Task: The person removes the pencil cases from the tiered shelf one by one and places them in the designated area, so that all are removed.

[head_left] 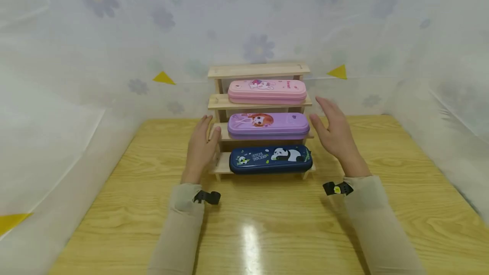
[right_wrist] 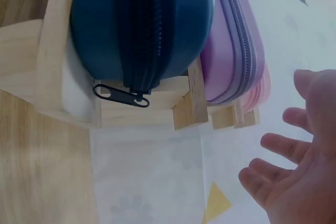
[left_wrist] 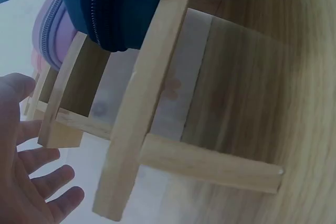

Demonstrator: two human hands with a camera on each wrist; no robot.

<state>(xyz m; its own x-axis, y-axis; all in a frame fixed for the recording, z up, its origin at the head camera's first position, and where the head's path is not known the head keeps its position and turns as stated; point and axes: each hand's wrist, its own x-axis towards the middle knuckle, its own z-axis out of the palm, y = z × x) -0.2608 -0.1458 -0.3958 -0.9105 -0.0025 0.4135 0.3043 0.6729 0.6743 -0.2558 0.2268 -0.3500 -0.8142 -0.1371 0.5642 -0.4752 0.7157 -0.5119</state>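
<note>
A stepped wooden rack stands on the table, its top step bare. Three zipped pencil cases lie across the lower steps: a pink one with a rabbit, a purple one with a red-haired girl, and a dark blue one with pandas on the lowest. My left hand is beside the rack's left end, fingers extended, holding nothing. On the other side, my right hand is held with fingers spread near the purple case's right end. The blue case's zipper pull hangs down in the right wrist view.
The wood-grain table extends around the rack. A pale flowered sheet hangs behind and at both sides, with yellow triangles on it. Black straps circle both wrists.
</note>
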